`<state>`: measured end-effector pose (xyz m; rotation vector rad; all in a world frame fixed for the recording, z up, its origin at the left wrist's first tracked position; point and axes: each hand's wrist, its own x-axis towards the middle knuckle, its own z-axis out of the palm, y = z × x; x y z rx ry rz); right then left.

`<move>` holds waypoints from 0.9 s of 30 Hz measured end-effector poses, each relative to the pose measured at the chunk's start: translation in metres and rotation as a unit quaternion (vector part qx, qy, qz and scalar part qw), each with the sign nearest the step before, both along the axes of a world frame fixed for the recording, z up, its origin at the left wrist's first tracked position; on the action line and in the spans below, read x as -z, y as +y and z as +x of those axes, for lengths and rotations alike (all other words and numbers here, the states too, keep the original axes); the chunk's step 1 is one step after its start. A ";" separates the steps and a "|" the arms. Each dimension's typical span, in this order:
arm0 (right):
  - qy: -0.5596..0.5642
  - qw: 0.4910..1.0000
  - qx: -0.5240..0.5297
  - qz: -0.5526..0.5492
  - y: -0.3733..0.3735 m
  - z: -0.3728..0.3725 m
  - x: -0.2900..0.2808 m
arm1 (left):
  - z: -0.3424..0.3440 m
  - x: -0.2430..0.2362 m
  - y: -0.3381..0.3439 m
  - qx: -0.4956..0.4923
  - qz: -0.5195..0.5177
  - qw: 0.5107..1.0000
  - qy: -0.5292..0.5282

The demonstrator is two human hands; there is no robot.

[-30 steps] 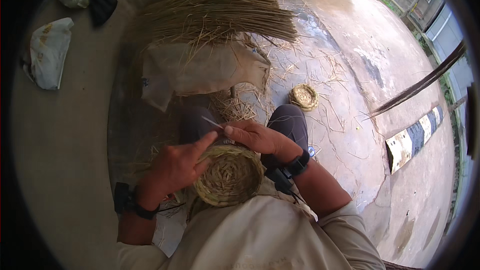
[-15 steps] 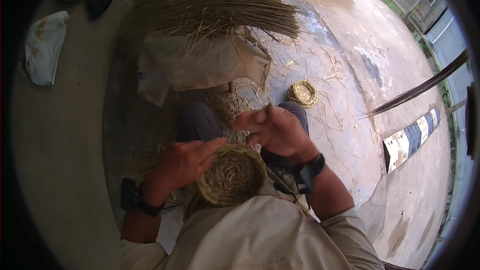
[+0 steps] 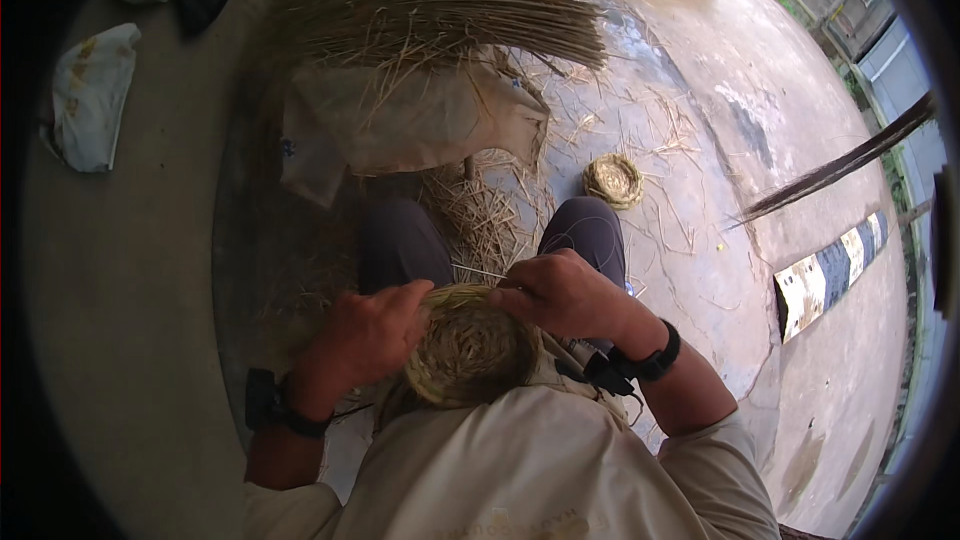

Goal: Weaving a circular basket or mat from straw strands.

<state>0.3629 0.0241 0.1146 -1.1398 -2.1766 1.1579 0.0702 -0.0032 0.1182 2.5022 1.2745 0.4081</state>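
Steadying the round woven straw basket (image 3: pixel 475 352) by its far rim looks like the left hand's (image 3: pixel 368 338) share of the work: its fingers are bent over the far-left edge and appear to pinch the straw there. The right hand (image 3: pixel 568 295) is curled at the far-right edge, thumb pointing inward along the rim; a thin pale sliver (image 3: pixel 476 270) runs out from near its fingertips, but whether they grip it, the rim or both, I cannot tell. Good handling here would mean keeping the left pinch close to the spot being worked, so that the coil does not twist, and drawing with even tension, since a hard pull could skew the round wall or snap dry straw. Turning the basket a little at a time should suit better than reaching. It rests at the lap, against the shirt (image 3: pixel 520 450), its open side facing up, with both hands touching or just beside the edge farthest from the body. A second straw basket (image 3: pixel 613 181) sits on the ground beyond the right knee (image 3: pixel 583 228), well apart from the hands.
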 end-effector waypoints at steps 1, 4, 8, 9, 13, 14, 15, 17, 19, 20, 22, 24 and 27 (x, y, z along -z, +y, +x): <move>0.006 1.000 0.005 -0.005 -0.002 0.001 0.004 | -0.001 0.000 -0.003 -0.003 -0.018 1.000 0.001; 0.013 0.999 0.021 -0.024 -0.009 0.003 0.007 | -0.001 0.002 -0.009 -0.020 -0.048 0.999 -0.013; -0.005 0.998 0.030 -0.046 -0.009 0.017 0.029 | 0.004 0.016 -0.021 -0.051 -0.034 0.996 -0.057; 0.041 0.998 0.040 0.001 -0.008 0.019 0.037 | 0.006 0.016 -0.023 -0.056 -0.034 0.996 -0.066; 0.361 0.914 0.133 -0.132 0.011 0.035 0.040 | 0.013 0.013 -0.019 -0.060 -0.027 0.994 -0.084; 0.397 0.892 0.165 -0.139 0.021 0.034 0.033 | 0.014 0.012 -0.018 -0.054 -0.026 0.995 -0.085; 0.434 0.868 0.193 -0.143 0.033 0.031 0.025 | 0.015 0.011 -0.016 -0.049 -0.023 0.995 -0.087; 0.439 0.880 0.156 -0.087 0.042 -0.012 0.009 | 0.019 0.010 -0.015 -0.040 -0.029 0.996 -0.080; 0.500 0.862 -0.074 -0.041 0.037 -0.064 -0.006 | 0.016 0.012 -0.013 0.002 -0.001 0.996 -0.089; 0.418 0.887 -0.191 0.045 0.019 -0.075 -0.010 | 0.008 0.015 -0.011 0.040 0.031 0.994 -0.100; 0.279 0.885 -0.334 0.164 -0.016 -0.093 -0.007 | 0.001 0.018 -0.012 0.032 0.029 0.994 -0.105; 0.243 0.882 -0.362 0.177 -0.043 -0.091 -0.002 | 0.008 0.021 -0.016 -0.048 -0.051 0.992 -0.101; 0.279 0.903 -0.327 0.002 -0.049 -0.081 0.015 | 0.003 0.018 -0.018 -0.101 -0.130 0.981 -0.107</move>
